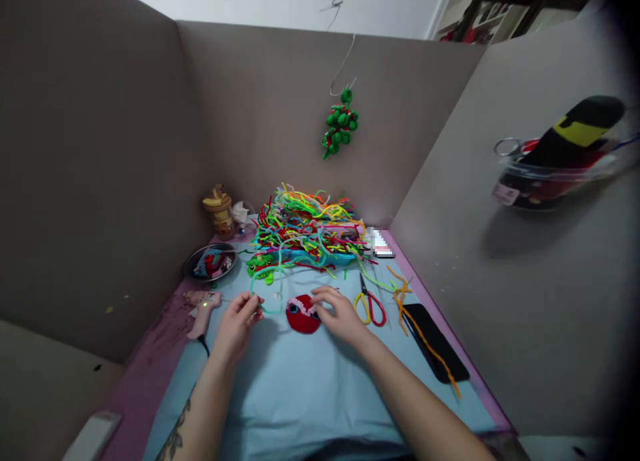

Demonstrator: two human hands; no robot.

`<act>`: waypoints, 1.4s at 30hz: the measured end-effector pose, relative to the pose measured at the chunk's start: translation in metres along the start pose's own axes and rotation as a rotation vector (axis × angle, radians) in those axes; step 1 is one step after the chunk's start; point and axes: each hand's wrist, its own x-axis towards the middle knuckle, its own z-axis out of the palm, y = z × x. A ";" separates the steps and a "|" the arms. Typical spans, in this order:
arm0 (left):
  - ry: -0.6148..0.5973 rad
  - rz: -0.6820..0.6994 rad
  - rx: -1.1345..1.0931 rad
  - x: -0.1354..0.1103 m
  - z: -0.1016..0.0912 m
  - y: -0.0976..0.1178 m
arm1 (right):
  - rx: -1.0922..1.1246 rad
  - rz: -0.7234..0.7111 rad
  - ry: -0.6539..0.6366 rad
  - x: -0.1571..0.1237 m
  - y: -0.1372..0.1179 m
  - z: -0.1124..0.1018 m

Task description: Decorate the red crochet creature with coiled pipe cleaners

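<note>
My left hand [239, 321] is pinched on a thin light-green pipe cleaner [270, 309] that loops over the blue mat [300, 387]. My right hand [341, 312] rests with its fingers curled on a red round craft piece [301, 318] trimmed with a pink fuzzy strip and a dark eye. Behind both hands lies a big heap of pipe cleaners in many colours [307, 229].
Red-and-yellow scissors [371, 306] lie right of my right hand, then orange pipe cleaners [415, 321] over a black phone [435, 341]. A pink glue gun [204, 307], a dark bowl [210, 262] and a small jar [219, 211] stand at the left. Grey partition walls enclose the desk; a green ornament [340, 124] hangs from a wire.
</note>
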 end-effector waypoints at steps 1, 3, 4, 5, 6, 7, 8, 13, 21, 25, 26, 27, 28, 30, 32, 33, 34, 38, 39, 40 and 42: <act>-0.010 -0.007 -0.018 -0.006 0.001 0.001 | 0.082 0.044 0.023 0.000 -0.007 0.006; -0.033 -0.012 -0.059 -0.019 0.004 0.001 | 0.267 0.158 0.043 0.002 -0.019 0.022; -0.040 -0.014 -0.084 -0.025 0.004 0.001 | 0.387 0.231 0.045 0.004 -0.024 0.031; -0.047 -0.014 -0.113 -0.030 0.004 0.001 | 0.527 0.313 0.071 0.006 -0.028 0.039; -0.059 -0.017 -0.143 -0.036 0.004 -0.001 | 0.656 0.398 0.073 0.007 -0.032 0.046; -0.076 -0.020 -0.174 -0.042 0.002 -0.003 | 0.777 0.478 0.066 0.009 -0.036 0.052; -0.092 -0.024 -0.200 -0.048 0.000 -0.005 | 0.890 0.556 0.027 0.010 -0.039 0.056; -0.083 -0.031 -0.268 -0.077 -0.031 -0.022 | 1.043 0.511 -0.155 0.004 -0.061 0.051; -0.063 -0.202 -0.226 -0.124 -0.062 -0.054 | 0.925 0.283 -0.778 -0.022 -0.071 0.034; -0.187 -0.215 -0.233 -0.141 -0.053 -0.055 | 1.082 0.345 -0.473 -0.028 -0.065 0.030; -0.178 -0.212 -0.254 -0.142 -0.051 -0.053 | 1.148 0.356 -0.335 -0.030 -0.064 0.025; -0.157 -0.212 -0.278 -0.141 -0.051 -0.051 | 1.199 0.368 -0.207 -0.031 -0.062 0.018; -0.121 -0.212 -0.305 -0.140 -0.051 -0.048 | 1.222 0.365 -0.109 -0.032 -0.061 0.009; -0.054 -0.222 -0.360 -0.133 -0.054 -0.044 | 1.201 0.374 0.057 -0.036 -0.055 -0.010; 0.022 -0.222 -0.424 -0.125 -0.057 -0.040 | 1.149 0.389 0.182 -0.043 -0.047 -0.031; 0.052 -0.222 -0.454 -0.121 -0.058 -0.039 | 1.124 0.407 0.218 -0.048 -0.041 -0.040; 0.068 -0.225 -0.474 -0.117 -0.058 -0.037 | 1.096 0.412 0.283 -0.054 -0.035 -0.049; 0.051 -0.212 -0.484 -0.107 -0.052 -0.034 | 0.929 0.462 0.398 -0.083 -0.009 -0.071; 0.041 -0.215 -0.475 -0.106 -0.049 -0.034 | 0.880 0.482 0.400 -0.090 -0.005 -0.073; 0.026 -0.224 -0.460 -0.105 -0.045 -0.034 | 0.811 0.501 0.403 -0.096 -0.002 -0.074; -0.023 -0.253 -0.408 -0.105 -0.036 -0.035 | 0.639 0.538 0.405 -0.105 -0.003 -0.072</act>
